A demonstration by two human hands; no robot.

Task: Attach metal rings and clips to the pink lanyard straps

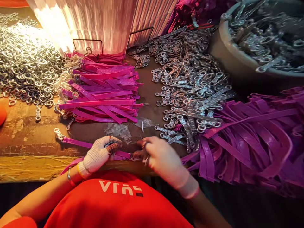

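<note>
My left hand (pixel 98 155), in a white dotted glove with darkened fingertips, is closed on a purple strap (pixel 123 154) at the table's front edge. Something grey and ring-like shows between its fingers. A second purple strap (pixel 77 142), with a silver link piece (pixel 59 134) at its end, runs beneath that hand. Close to the held strap's right end is my right hand (pixel 158 156), also gloved and smeared by motion. Its fingers are curled around something dark that I cannot make out, and a thin pointed tip (pixel 141 136) sticks up beside them. A small metal sliver (pixel 142 126) lies just beyond.
Silver rings (pixel 35 63) are heaped at left, beside a stack of purple straps (pixel 102 91). Silver link pieces (pixel 190 82) spread at right, below a full bucket (pixel 228 41). More purple straps (pixel 251 136) hang over the right edge. A corrugated translucent panel (pixel 102 25) stands behind.
</note>
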